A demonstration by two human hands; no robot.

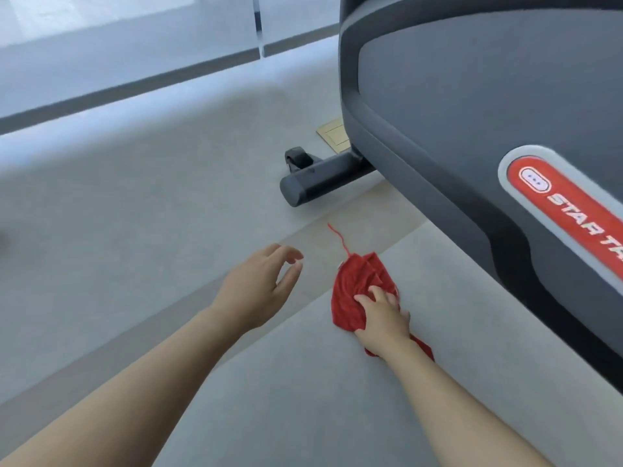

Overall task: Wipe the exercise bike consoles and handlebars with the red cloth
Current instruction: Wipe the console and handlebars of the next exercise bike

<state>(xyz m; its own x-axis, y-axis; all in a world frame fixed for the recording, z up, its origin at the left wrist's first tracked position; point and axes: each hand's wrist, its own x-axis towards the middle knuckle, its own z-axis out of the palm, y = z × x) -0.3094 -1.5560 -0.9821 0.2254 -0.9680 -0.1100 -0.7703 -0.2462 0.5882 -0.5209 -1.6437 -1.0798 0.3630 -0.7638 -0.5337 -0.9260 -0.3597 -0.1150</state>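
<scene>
The red cloth (354, 291) lies crumpled on the grey floor, a loose red thread trailing from its far end. My right hand (382, 323) rests on top of it with the fingers pressed into the fabric. To its left, my left hand (259, 289) hovers over the floor, holding nothing, fingers loosely curled apart. The dark grey body of the exercise bike (472, 112) fills the upper right, with a red logo badge (573, 210) on its side. No console or handlebar is in view.
The bike's black front stabiliser bar with a transport wheel (310, 176) juts out onto the floor ahead of the cloth. A brass floor socket plate (332, 134) sits beyond it. A glass wall with a dark base strip (135, 85) runs along the far left.
</scene>
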